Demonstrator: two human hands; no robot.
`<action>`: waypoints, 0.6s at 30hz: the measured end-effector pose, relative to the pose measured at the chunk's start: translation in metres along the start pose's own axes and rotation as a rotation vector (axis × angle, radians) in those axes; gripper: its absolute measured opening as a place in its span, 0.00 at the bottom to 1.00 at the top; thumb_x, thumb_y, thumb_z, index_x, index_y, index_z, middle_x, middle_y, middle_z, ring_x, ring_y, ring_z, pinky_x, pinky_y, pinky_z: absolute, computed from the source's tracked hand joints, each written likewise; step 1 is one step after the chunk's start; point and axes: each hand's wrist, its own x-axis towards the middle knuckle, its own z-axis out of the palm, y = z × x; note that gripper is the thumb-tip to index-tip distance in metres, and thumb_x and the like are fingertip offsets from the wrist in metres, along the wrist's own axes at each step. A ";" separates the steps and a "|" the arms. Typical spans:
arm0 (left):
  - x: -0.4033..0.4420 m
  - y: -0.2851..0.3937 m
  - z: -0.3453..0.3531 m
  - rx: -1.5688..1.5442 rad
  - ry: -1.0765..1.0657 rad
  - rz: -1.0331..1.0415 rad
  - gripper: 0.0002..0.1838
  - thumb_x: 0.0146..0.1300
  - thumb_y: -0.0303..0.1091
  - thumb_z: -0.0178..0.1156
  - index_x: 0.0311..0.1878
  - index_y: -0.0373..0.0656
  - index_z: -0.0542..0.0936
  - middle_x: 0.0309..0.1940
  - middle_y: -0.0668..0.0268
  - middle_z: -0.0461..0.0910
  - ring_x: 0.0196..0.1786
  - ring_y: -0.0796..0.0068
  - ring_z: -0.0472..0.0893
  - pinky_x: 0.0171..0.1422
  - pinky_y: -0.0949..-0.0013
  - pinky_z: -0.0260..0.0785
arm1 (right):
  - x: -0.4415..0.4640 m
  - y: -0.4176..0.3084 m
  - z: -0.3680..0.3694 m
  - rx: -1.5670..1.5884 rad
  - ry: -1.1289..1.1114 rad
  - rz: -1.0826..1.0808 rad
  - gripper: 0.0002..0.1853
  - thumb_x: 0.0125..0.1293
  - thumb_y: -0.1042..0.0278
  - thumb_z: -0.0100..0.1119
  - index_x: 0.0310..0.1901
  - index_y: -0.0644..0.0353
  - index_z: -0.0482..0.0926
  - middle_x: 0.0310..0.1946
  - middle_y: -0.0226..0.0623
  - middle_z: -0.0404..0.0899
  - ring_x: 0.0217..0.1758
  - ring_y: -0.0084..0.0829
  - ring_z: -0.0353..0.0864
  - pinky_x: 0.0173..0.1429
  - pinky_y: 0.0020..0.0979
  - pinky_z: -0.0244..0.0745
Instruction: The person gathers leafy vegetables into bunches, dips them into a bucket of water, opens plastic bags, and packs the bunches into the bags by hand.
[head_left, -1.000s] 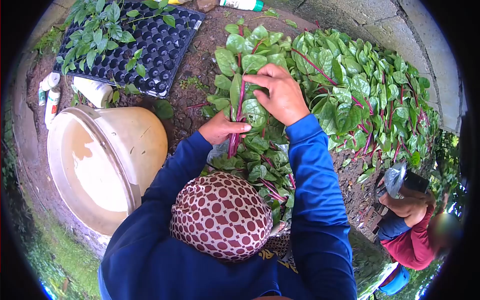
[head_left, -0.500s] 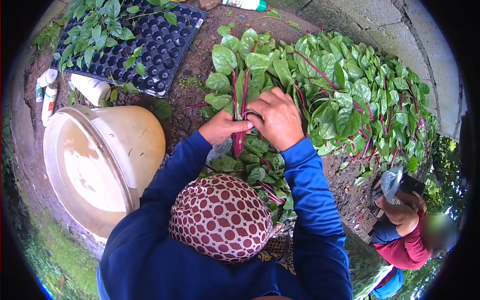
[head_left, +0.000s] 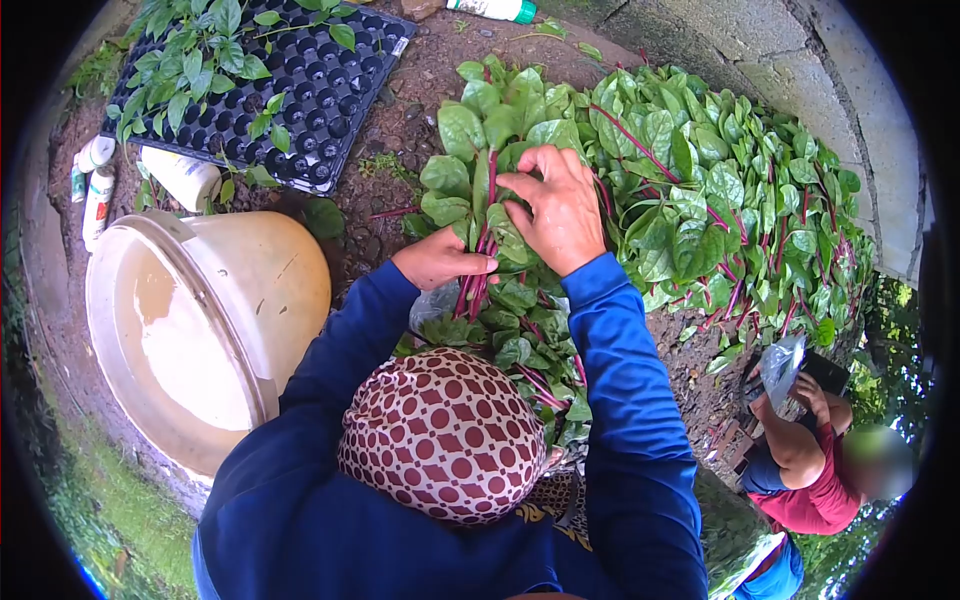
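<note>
My left hand (head_left: 447, 257) is closed around the purple-red stems of a bunch of Malabar spinach (head_left: 478, 262), thumb across the front. The bunch's broad green leaves fan out above the grip, and its cut stem ends point down. My right hand (head_left: 556, 208) is at the bunch's right side, thumb and fingers apart, the fingertips close to a stem and a leaf. Whether they touch is hard to make out. A large pile of Malabar spinach (head_left: 700, 190) lies to the right. More leafy stems (head_left: 515, 340) lie below my hands, partly hidden by the patterned cloth.
A whitish bucket (head_left: 270, 290) with cloudy liquid stands at left. Behind it are a black seedling tray (head_left: 335, 110) with plants and several bottles (head_left: 97, 205). A concrete wall (head_left: 790, 75) edges the back right. Another person (head_left: 825, 480) crouches at lower right, holding a plastic bag (head_left: 782, 365).
My right hand has moved slightly up and opened away from the stems near my left thumb. The bunch's leaves have shifted a little right; the stem ends look more spread.
</note>
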 end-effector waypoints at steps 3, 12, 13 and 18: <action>-0.001 0.001 0.000 0.057 0.003 -0.027 0.11 0.61 0.29 0.59 0.46 0.40 0.74 0.35 0.69 0.77 0.38 0.78 0.78 0.42 0.72 0.71 | -0.001 -0.003 -0.005 -0.022 0.012 -0.024 0.13 0.39 0.70 0.68 0.32 0.51 0.83 0.37 0.28 0.69 0.46 0.33 0.68 0.49 0.38 0.63; 0.018 -0.010 0.019 0.138 0.140 0.215 0.11 0.60 0.21 0.55 0.46 0.40 0.73 0.36 0.74 0.74 0.39 0.86 0.71 0.42 0.76 0.67 | -0.013 -0.001 0.013 -0.042 0.064 0.116 0.06 0.42 0.72 0.65 0.23 0.54 0.77 0.32 0.31 0.73 0.42 0.36 0.72 0.44 0.38 0.66; 0.020 -0.008 0.022 0.115 0.159 0.273 0.11 0.60 0.20 0.53 0.46 0.40 0.72 0.38 0.75 0.73 0.40 0.88 0.69 0.43 0.78 0.65 | -0.015 -0.003 0.015 -0.029 0.099 0.208 0.04 0.44 0.73 0.64 0.22 0.56 0.76 0.30 0.35 0.74 0.37 0.39 0.74 0.39 0.38 0.69; 0.020 -0.005 0.026 0.271 0.181 0.297 0.12 0.63 0.23 0.52 0.49 0.40 0.72 0.34 0.76 0.73 0.34 0.88 0.68 0.35 0.78 0.63 | -0.038 0.006 0.029 0.232 0.255 0.598 0.02 0.44 0.72 0.61 0.23 0.56 0.77 0.30 0.39 0.75 0.35 0.42 0.77 0.42 0.38 0.73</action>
